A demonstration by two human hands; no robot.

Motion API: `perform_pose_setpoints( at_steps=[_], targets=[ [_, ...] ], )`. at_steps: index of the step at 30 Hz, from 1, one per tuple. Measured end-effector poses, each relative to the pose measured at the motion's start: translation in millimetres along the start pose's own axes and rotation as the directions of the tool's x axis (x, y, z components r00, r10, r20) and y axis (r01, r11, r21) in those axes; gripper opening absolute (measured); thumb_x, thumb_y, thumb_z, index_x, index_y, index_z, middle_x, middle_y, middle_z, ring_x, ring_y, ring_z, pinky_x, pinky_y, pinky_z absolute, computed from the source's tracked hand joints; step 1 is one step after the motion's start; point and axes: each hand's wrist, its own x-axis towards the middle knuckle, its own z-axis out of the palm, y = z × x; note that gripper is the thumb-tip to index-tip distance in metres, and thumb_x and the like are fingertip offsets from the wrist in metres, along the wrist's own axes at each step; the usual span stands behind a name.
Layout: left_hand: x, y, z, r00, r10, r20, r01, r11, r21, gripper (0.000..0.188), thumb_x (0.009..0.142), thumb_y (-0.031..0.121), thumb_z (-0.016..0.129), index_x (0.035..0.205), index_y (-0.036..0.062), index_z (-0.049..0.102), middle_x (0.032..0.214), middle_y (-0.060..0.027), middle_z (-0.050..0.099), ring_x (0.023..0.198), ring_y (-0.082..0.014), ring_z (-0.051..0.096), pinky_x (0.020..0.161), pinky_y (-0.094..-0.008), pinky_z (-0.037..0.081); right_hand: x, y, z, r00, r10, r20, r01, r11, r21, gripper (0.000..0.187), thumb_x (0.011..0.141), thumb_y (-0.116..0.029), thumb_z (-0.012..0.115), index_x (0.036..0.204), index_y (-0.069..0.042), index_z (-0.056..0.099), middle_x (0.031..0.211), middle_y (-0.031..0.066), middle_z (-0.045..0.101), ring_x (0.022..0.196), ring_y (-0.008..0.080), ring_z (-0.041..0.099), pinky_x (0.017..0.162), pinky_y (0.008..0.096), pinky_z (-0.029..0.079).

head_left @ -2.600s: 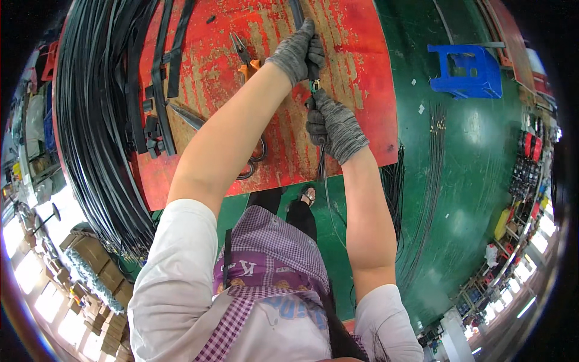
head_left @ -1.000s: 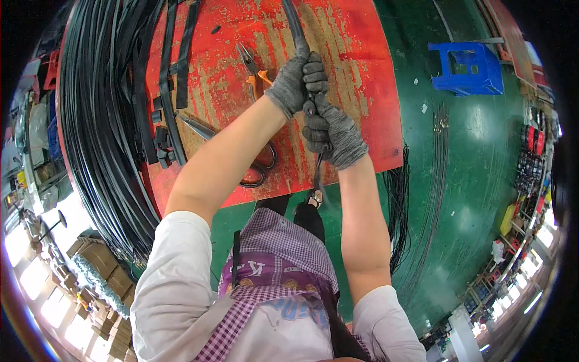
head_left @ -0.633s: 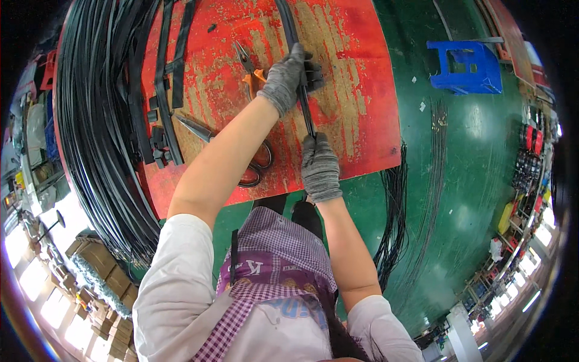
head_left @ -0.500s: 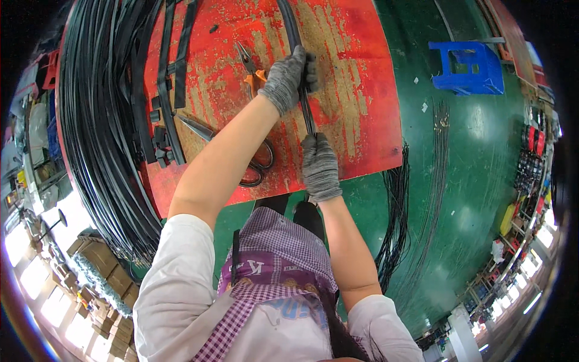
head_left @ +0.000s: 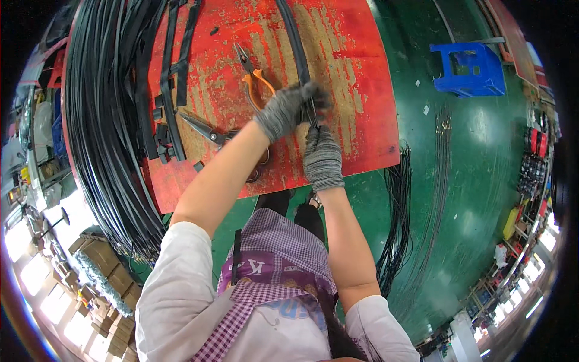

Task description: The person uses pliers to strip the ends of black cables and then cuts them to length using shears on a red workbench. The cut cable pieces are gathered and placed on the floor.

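A long black sleeve (head_left: 294, 42) runs down from the far edge of the red worktable into my gloved left hand (head_left: 291, 110). That hand is blurred by motion, its fingers curled round the sleeve's near end. Thin black cables (head_left: 312, 113) come out below it. My gloved right hand (head_left: 322, 158) is closed on these cables close to the near table edge, just below the left. Orange-handled pliers (head_left: 252, 75) lie left of my left hand, with jaws pointing away. Scissors (head_left: 208, 131) lie under my left forearm, which hides part of them.
A thick bundle of black strips (head_left: 99, 120) hangs over the left side of the worn red table (head_left: 374, 102). Short black pieces (head_left: 163, 142) lie beside it. Black cables (head_left: 398, 211) hang off the right edge. A blue stool (head_left: 470, 69) stands on the green floor.
My left hand has slid down the sleeve toward my right hand, shortening the stretch of bare cable between them. More of the pliers' handles shows. The right hand has barely moved.
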Motion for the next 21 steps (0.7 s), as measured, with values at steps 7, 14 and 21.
perform_pose_setpoints(
  at_steps=[7,14,21],
  targets=[
    [40.3,44.5,3.7,1.0,0.023,0.013,-0.018,0.96,-0.28,0.028,0.081,0.035,0.046,0.072,0.0089,0.04,0.052,-0.0006,0.039,0.04,-0.0118,0.038,0.036,-0.0238,0.035,4.9,20.2,10.4,0.946,-0.302,-0.116,0.323,0.896,0.304,0.022,0.082,-0.027,0.043,0.078,-0.005,0.048,0.051,0.0038,0.043,0.044,0.018,0.044,0.04,0.0296,0.036],
    [28.8,-5.1,17.1,0.97,0.111,-0.218,-0.123,0.992,-0.039,0.029,0.081,0.038,0.043,0.075,0.0091,0.045,0.052,-0.0001,0.042,0.04,-0.0118,0.037,0.037,-0.0258,0.03,15.5,12.5,-3.0,0.983,0.019,0.18,-0.099,0.89,0.445,0.022,0.083,-0.027,0.041,0.083,-0.008,0.05,0.057,0.0057,0.046,0.049,0.0165,0.046,0.045,0.028,0.037],
    [12.9,-50.3,4.7,0.862,0.347,-0.369,-0.213,0.91,0.356,0.029,0.081,0.031,0.047,0.094,0.0067,0.051,0.073,-0.0015,0.052,0.058,-0.012,0.049,0.054,-0.0239,0.041,-1.1,7.5,-2.5,0.991,-0.129,0.02,0.128,0.99,0.055,0.032,0.082,-0.02,0.036,0.105,0.0,0.045,0.098,0.0201,0.051,0.09,0.0336,0.048,0.077,0.0374,0.038]
  ],
)
